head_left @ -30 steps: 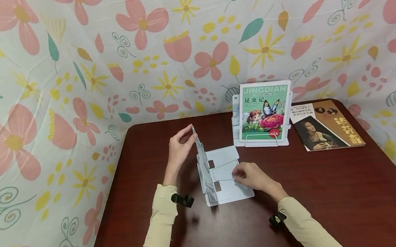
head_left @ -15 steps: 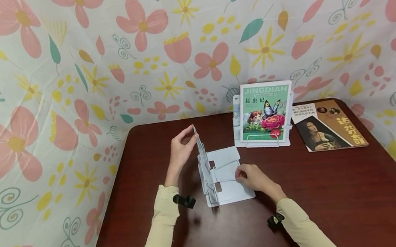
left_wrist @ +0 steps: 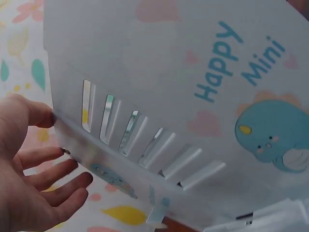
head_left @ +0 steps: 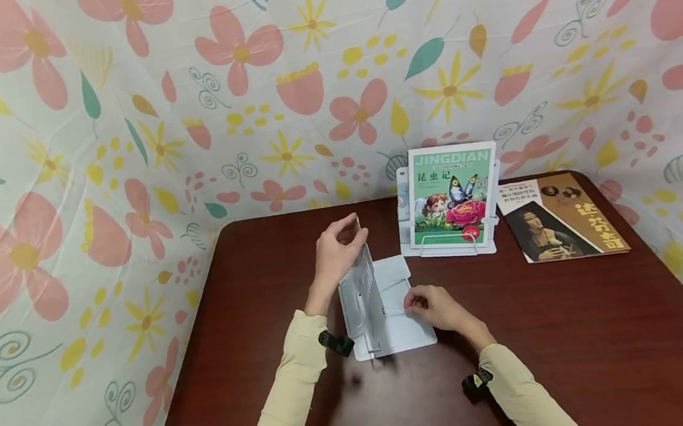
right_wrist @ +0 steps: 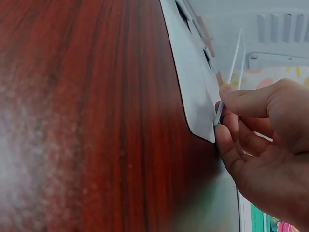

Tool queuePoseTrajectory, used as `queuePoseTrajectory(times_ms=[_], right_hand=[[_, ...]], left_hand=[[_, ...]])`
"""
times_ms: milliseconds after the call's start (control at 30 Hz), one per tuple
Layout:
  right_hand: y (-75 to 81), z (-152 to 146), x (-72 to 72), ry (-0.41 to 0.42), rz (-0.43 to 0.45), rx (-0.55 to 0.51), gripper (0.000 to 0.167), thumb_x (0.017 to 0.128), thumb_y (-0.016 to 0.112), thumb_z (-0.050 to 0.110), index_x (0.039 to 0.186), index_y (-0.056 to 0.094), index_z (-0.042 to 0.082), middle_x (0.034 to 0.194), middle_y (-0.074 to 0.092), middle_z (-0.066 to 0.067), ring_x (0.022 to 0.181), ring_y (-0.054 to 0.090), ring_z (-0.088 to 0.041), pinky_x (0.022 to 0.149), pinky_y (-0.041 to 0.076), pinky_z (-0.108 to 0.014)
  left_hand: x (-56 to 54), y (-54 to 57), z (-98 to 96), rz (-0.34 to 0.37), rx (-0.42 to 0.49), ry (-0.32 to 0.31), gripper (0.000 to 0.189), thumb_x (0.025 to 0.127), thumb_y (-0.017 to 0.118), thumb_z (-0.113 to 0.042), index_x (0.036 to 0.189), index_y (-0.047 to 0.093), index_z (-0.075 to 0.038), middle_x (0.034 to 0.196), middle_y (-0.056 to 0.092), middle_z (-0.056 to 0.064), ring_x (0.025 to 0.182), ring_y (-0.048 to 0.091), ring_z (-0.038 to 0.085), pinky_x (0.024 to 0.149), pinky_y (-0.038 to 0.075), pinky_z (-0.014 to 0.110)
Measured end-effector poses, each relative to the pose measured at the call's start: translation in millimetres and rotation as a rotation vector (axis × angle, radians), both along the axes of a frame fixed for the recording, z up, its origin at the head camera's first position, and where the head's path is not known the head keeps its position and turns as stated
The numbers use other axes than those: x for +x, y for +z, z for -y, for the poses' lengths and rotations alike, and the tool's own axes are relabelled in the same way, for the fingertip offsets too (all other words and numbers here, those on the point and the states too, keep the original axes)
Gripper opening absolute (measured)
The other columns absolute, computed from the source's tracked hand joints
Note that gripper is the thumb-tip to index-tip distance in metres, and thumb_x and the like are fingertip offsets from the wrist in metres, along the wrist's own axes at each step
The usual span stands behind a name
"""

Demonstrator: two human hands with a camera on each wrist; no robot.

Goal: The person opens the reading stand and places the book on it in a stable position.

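A white metal book stand [head_left: 406,337] rests on the table with its slotted panel [head_left: 368,300] raised over the base. My left hand [head_left: 335,259] pinches the panel's top edge between thumb and fingers. In the left wrist view, the panel [left_wrist: 159,53] carries "Happy Mini" lettering, a blue dinosaur print and a row of slots. At the base's right edge is my right hand [head_left: 442,308]. In the right wrist view, that hand [right_wrist: 270,125] pinches a thin white wire bracket [right_wrist: 236,58] beside the flat base plate [right_wrist: 193,87].
Farther back stands a second white book stand [head_left: 405,237], holding a green-covered book [head_left: 448,195] upright. Right of it, a brown and white book [head_left: 567,217] lies flat on the dark red wooden table [head_left: 578,327]. A flower-print cloth [head_left: 361,44] hangs behind.
My left hand has moved right, tilting the raised panel over toward the base. My right hand keeps nearly the same place at the base's edge.
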State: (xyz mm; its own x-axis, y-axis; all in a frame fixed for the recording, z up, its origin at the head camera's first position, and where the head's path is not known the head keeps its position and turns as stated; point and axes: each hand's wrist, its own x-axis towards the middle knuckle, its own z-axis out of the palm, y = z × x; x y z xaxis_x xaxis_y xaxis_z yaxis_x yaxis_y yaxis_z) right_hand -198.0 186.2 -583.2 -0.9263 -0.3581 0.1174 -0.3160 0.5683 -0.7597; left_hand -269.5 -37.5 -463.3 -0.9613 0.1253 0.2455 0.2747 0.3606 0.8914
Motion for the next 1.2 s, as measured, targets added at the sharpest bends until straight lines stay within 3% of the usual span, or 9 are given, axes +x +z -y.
queuePoseTrajectory(times_ms=[367, 700, 800, 1000, 1100, 1200], right_hand=[[-3.5, -2.1, -0.8, -0.017, 0.022, -0.024, 0.007, 0.091, 0.067, -0.003, 0.089, 0.068, 0.004, 0.078, 0.063, -0.002, 0.071, 0.053, -0.007, 0.064, 0.047, -0.021], [-5.3, -9.0, 2.1, -0.026, 0.055, -0.067, 0.006, 0.091, 0.065, -0.004, 0.093, 0.068, 0.002, 0.080, 0.062, -0.003, 0.073, 0.053, -0.008, 0.064, 0.047, -0.021], [-2.0, -9.2, 9.8, -0.022, 0.050, -0.088, 0.010, 0.087, 0.071, -0.003, 0.095, 0.066, 0.003, 0.082, 0.064, -0.005, 0.074, 0.057, -0.010, 0.065, 0.049, -0.020], [20.6, 0.6, 39.6, 0.051, 0.026, -0.172, 0.038, 0.078, 0.087, 0.014, 0.105, 0.061, 0.008, 0.091, 0.065, -0.010, 0.080, 0.064, -0.020, 0.070, 0.056, -0.029], [32.0, 10.2, 51.1, 0.120, 0.025, -0.215, 0.038, 0.083, 0.085, 0.023, 0.111, 0.063, 0.010, 0.094, 0.070, -0.005, 0.082, 0.067, -0.015, 0.072, 0.058, -0.032], [38.0, 19.2, 57.4, 0.118, -0.011, -0.227, 0.036, 0.087, 0.081, 0.027, 0.116, 0.067, 0.010, 0.102, 0.074, -0.001, 0.091, 0.068, -0.008, 0.078, 0.058, -0.031]], left_hand=[[-4.6, -9.5, -30.1, 0.041, -0.066, -0.014, 0.048, 0.093, 0.071, -0.038, 0.138, 0.064, -0.021, 0.138, 0.063, 0.004, 0.120, 0.065, 0.026, 0.097, 0.056, 0.043], [-6.0, -11.9, -38.0, 0.084, -0.046, -0.036, 0.051, 0.092, 0.073, -0.043, 0.137, 0.064, -0.021, 0.139, 0.063, 0.000, 0.127, 0.060, 0.022, 0.104, 0.052, 0.042], [-7.5, -16.1, -35.0, 0.100, -0.030, -0.065, 0.053, 0.092, 0.072, -0.046, 0.138, 0.062, -0.021, 0.139, 0.062, 0.001, 0.128, 0.059, 0.022, 0.106, 0.051, 0.042], [-15.6, -32.2, -23.4, 0.123, -0.038, -0.108, 0.045, 0.102, 0.058, -0.043, 0.139, 0.062, -0.017, 0.133, 0.066, 0.007, 0.123, 0.063, 0.024, 0.101, 0.053, 0.043], [-21.7, -42.0, -17.2, 0.139, -0.088, -0.084, 0.043, 0.106, 0.050, -0.042, 0.136, 0.064, -0.015, 0.132, 0.067, 0.007, 0.122, 0.063, 0.025, 0.100, 0.053, 0.044], [-25.6, -49.7, -11.8, 0.158, -0.140, -0.070, 0.043, 0.108, 0.045, -0.041, 0.133, 0.066, -0.014, 0.135, 0.066, 0.007, 0.126, 0.061, 0.026, 0.102, 0.051, 0.046]])
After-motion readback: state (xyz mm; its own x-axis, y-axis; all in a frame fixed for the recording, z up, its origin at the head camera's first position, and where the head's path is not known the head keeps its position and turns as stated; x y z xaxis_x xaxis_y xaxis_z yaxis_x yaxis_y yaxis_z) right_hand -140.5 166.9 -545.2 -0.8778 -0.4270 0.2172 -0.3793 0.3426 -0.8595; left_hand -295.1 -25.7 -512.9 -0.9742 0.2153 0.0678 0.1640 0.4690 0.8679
